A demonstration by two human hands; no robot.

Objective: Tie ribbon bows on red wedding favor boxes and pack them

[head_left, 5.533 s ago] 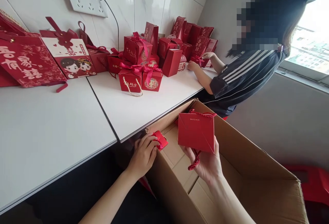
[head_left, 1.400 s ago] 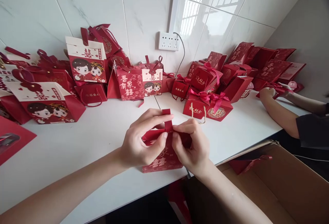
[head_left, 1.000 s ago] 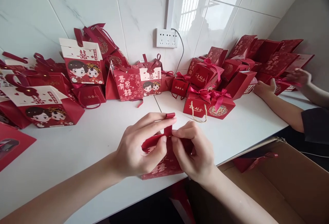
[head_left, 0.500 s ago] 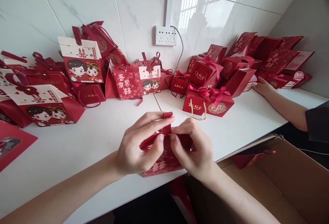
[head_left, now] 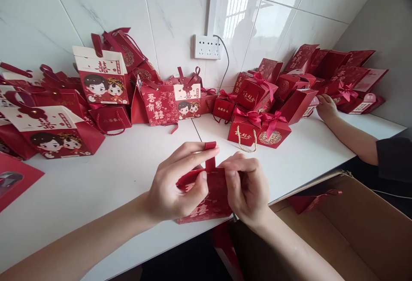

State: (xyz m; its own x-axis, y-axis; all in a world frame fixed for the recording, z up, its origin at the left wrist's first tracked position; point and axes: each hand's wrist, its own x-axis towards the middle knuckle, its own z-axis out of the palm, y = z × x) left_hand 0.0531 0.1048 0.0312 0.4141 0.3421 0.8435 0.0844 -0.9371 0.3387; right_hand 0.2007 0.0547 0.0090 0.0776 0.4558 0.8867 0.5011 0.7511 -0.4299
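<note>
"Where is the box?"
"It is at the front edge of the table."
"And the fingers?"
"My left hand holds it beside the strap; my right hand pinches its top edge."

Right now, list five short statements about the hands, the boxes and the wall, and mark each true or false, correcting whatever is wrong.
1. The left hand and right hand are both on the same red box. True.
2. The bow above the gold rope handle is blue. False: that bow is pink.
3. A dark cable hangs from the wall socket. True.
4. The open carton stands on the person's left. False: the carton is on the right.
5. Another person's hand is by the boxes at the far right. True.
</note>
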